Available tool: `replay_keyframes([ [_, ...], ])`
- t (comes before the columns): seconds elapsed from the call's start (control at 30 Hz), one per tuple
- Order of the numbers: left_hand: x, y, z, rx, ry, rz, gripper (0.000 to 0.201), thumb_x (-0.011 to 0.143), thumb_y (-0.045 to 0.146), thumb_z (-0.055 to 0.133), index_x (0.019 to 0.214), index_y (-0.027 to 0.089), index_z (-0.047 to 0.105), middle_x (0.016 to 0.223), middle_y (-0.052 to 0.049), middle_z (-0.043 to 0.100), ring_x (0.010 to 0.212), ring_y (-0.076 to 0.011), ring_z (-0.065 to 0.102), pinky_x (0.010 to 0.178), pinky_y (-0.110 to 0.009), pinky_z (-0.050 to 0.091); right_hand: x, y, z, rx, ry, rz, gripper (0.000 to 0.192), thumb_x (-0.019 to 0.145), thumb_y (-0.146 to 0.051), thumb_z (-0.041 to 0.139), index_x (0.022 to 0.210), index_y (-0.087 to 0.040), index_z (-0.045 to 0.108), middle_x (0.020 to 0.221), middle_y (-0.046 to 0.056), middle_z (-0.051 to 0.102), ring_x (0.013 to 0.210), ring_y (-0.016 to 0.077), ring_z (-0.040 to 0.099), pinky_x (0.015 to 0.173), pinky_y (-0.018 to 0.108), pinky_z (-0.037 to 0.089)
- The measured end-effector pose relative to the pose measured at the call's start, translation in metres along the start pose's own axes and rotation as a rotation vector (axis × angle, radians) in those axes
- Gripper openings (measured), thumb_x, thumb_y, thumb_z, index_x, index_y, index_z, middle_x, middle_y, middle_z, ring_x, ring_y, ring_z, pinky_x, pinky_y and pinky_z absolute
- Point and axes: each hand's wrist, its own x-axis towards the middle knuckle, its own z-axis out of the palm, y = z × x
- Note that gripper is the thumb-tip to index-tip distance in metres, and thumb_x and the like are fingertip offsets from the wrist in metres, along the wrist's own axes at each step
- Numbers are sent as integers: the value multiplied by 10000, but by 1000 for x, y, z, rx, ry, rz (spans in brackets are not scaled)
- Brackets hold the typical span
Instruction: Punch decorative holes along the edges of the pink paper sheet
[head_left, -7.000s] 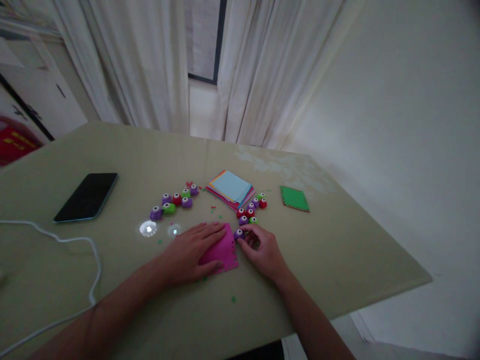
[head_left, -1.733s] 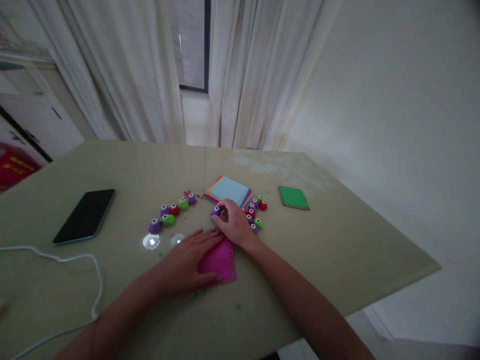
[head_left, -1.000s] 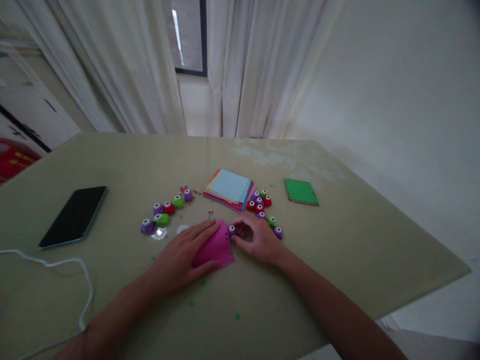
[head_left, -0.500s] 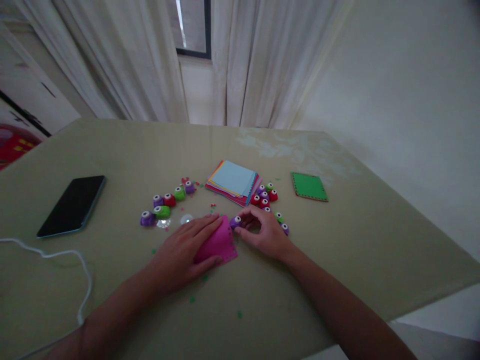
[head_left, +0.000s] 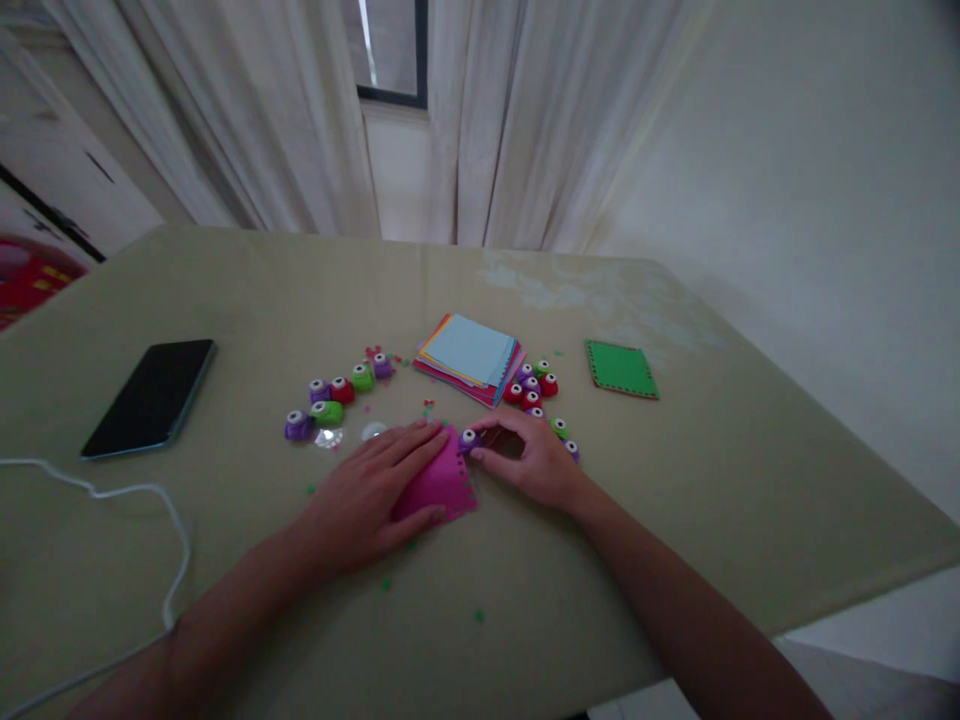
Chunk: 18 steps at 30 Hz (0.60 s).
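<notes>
My left hand lies flat, fingers stretched out, on a square of pink paper. Small holes run down the paper's right edge. Thumb and fingers of my right hand pinch a small purple craft punch with an eye-like white button on top. The punch sits at the upper end of that right edge; whether the paper is inside its slot I cannot tell. Just beyond my right hand stands a cluster of similar red, green and purple punches, partly hidden by the hand.
More punches stand in a loose row left of centre. Stacked coloured paper lies behind my hands, and a green square with punched edges to the right. A black tablet and white cable are at left. Tiny paper bits are scattered around.
My right hand and the purple punch have shifted slightly left, closer onto the paper's edge. My left hand stays on the pink paper. The whole view has shifted a little.
</notes>
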Motion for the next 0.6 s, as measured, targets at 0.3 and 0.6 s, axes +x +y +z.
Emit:
replay_keyframes([
  [0.3, 0, 0, 1, 56, -44, 40, 842, 1057, 657, 542, 1737, 268, 233, 1763, -71, 341, 1597, -308, 385, 1315, -520, 301, 0, 2, -1, 17, -46, 54, 229, 917, -300, 806, 1109, -181, 771, 970, 54, 787, 832, 184, 737, 792, 312, 601],
  [0.6, 1, 4, -1, 100, -48, 65, 854, 1067, 667, 498, 1749, 258, 187, 1771, -75, 315, 1605, -310, 369, 1322, -515, 271, -1, -5, -4, -43, -97, 65, 208, 890, -265, 804, 1077, -177, 779, 861, 29, 749, 720, 158, 670, 670, 270, 542],
])
